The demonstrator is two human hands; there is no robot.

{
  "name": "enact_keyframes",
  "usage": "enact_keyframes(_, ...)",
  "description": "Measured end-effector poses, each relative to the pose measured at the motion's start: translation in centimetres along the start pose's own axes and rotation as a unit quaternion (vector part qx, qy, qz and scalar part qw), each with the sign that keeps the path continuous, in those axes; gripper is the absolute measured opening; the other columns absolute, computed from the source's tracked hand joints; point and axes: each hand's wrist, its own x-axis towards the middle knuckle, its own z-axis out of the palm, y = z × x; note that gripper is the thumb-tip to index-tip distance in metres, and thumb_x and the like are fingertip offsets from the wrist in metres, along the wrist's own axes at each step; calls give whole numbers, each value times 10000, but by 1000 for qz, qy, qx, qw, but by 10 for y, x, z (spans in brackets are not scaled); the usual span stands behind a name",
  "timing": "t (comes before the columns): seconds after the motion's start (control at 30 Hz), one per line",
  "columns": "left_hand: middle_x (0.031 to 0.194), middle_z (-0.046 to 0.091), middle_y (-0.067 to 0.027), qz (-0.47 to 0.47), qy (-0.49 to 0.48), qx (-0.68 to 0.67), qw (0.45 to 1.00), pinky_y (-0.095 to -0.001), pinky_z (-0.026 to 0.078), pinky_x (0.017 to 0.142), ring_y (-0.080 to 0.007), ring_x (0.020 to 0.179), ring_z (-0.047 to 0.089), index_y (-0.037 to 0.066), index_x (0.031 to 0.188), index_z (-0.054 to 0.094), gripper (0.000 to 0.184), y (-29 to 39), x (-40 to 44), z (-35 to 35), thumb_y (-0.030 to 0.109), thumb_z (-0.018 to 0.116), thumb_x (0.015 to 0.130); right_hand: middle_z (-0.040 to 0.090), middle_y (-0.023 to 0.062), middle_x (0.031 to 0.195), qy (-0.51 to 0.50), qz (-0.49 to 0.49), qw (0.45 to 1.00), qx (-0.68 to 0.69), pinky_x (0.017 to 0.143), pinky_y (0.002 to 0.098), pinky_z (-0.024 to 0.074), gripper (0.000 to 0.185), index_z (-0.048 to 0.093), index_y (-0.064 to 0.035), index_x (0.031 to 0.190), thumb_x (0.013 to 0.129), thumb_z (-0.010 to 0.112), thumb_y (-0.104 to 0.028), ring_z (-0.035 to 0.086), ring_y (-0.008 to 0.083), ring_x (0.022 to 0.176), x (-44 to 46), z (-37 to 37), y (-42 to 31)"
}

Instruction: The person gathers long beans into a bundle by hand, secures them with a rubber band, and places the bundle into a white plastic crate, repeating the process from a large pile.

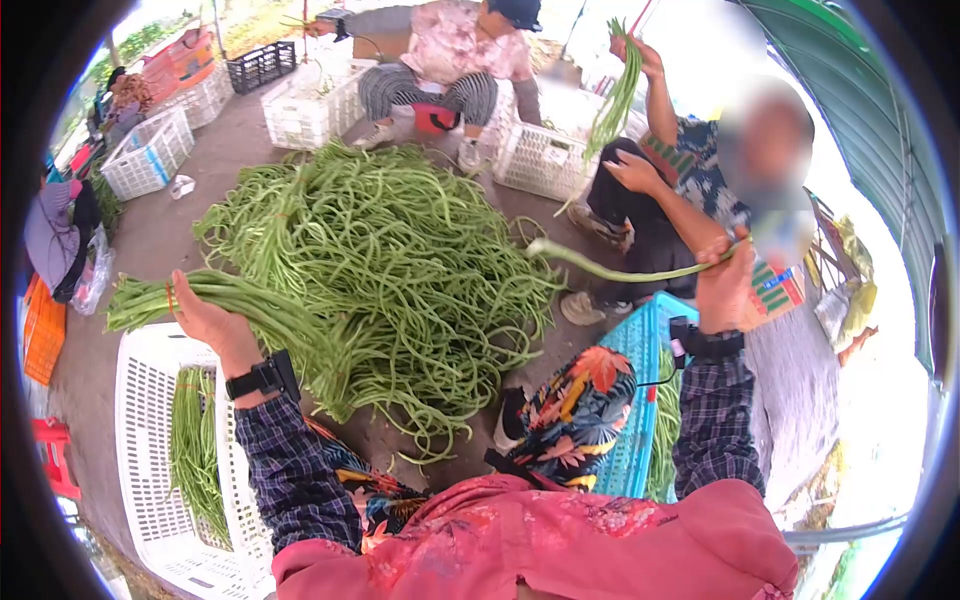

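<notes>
My left hand (205, 318) is wrapped round a thick bundle of long green beans (265, 302), with a red band near its end. The bundle lies level over the left edge of the heap. In my right hand (725, 285) a single long bean (630, 274) is pinched, stretching left with its tip near the heap. Between my hands spreads a big heap of long beans (400, 270) on the ground. Below my left hand stands a white crate (145, 440) with bean bundles (198, 440) in it. A blue crate (635, 400) with more beans sits under my right forearm.
Opposite me a person (465, 60) sits among white crates (310, 105). At the right another person (690, 180) holds up a bunch of beans (615, 105). A black crate (262, 68), another white crate (150, 155) and a red stool (55, 455) stand on the left.
</notes>
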Motion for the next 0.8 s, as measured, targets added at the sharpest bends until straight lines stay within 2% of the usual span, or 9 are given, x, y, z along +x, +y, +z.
enact_keyframes(0.33,1046,564,-100,-70,-104,-14,992,-351,489,733,-223,885,574,15,1101,540,384,-33,-55,40,230,649,802,316,-32,636,87,-122,946,-288,477,202,243,343,441,-25,1208,982,383,-277,269,50,510,-78,-27,-213)
enact_keyframes(0.47,1035,566,-100,-58,-97,-4,994,-339,499,706,-223,871,577,11,1099,539,393,-36,-65,47,228,663,795,346,-23,619,190,-39,877,-440,445,205,219,312,484,-29,1163,983,365,-255,284,60,494,-87,-80,-219)
enact_keyframes(0.53,1038,568,-102,-125,-141,4,982,-328,503,672,-218,868,582,13,1112,533,400,-35,-65,44,216,669,797,383,6,615,170,9,812,-558,439,230,269,316,485,-6,1155,969,394,-245,336,87,503,-90,-143,-190)
enact_keyframes(0.57,1016,573,-95,-138,-171,40,975,-323,494,674,-206,855,577,19,1105,543,383,-53,-56,41,219,668,802,519,29,668,75,60,693,-714,509,303,399,382,465,-30,1218,949,411,-296,486,155,561,-86,-247,-177)
enact_keyframes(0.6,994,579,-87,-143,-189,80,968,-318,485,676,-194,843,572,26,1097,553,368,-69,-40,31,221,666,808,614,180,956,54,179,541,-820,749,431,465,453,434,-4,1262,922,443,-302,597,330,863,-98,-217,-153)
enact_keyframes(0.63,921,593,-50,-158,-215,61,962,-301,461,690,-156,809,551,40,1064,584,316,-60,-54,30,214,667,813,487,266,1231,-61,109,435,-892,962,468,367,528,386,1,1315,885,502,-282,468,404,1148,-109,-278,-131)
enact_keyframes(0.67,880,593,-23,-120,-282,117,945,-288,444,709,-126,786,526,44,1040,604,285,-47,-66,29,203,671,812,409,256,1316,-114,221,415,-875,1010,436,335,565,365,11,1331,864,543,-254,406,379,1216,-107,-207,-119)
enact_keyframes(0.77,899,598,-6,-195,-369,78,905,-244,458,705,-102,780,561,50,1061,581,299,-33,-86,30,187,677,812,513,244,1202,-168,78,554,-812,954,424,387,532,391,35,1297,872,558,-238,507,355,1118,-93,-153,-70)
enact_keyframes(0.8,896,600,-4,-219,-413,74,881,-237,464,699,-98,779,566,49,1071,569,309,-23,-95,31,194,674,819,507,224,1226,-213,96,662,-712,976,406,368,521,386,42,1300,893,539,-247,496,327,1144,-86,-109,-63)
